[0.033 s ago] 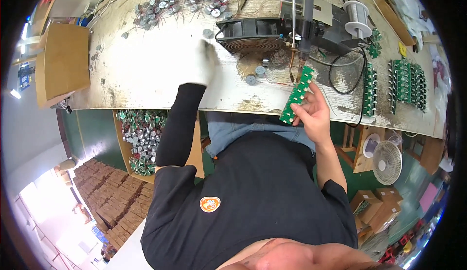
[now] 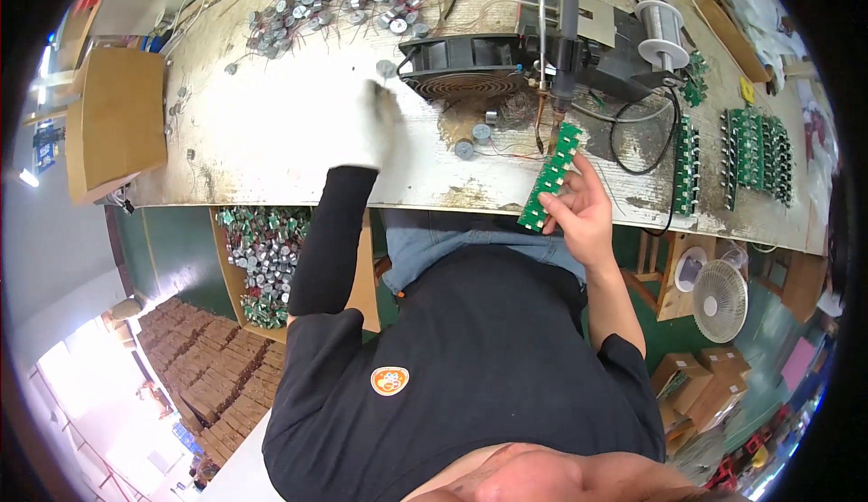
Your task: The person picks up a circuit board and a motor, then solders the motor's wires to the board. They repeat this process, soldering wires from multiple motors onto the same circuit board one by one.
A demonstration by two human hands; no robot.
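Note:
My right hand (image 2: 583, 213), bare, pinches the lower end of a long green circuit board strip (image 2: 550, 181) between thumb and fingers. The strip is tilted, its upper end beside the tip of a soldering iron (image 2: 559, 108) held upright in a stand. My left hand (image 2: 372, 131) wears a white glove that blends into the bright tabletop, so its fingers do not show clearly. A small round metal part (image 2: 386, 69) lies just beyond it. Two more such parts, one a grey disc (image 2: 464, 148), rest between the hands, with thin red wires near them.
A black fan (image 2: 466, 66) stands behind the hands. A solder spool (image 2: 663, 32) sits at the back right, with finished-looking green boards (image 2: 750, 154) in rows at the right. A pile of round wired parts (image 2: 339, 4) lies at the back left. A cardboard box (image 2: 117, 122) stands at the left edge.
My gloved left hand has drawn slightly back toward me, away from the round part beyond it. My right hand and the circuit board have hardly moved.

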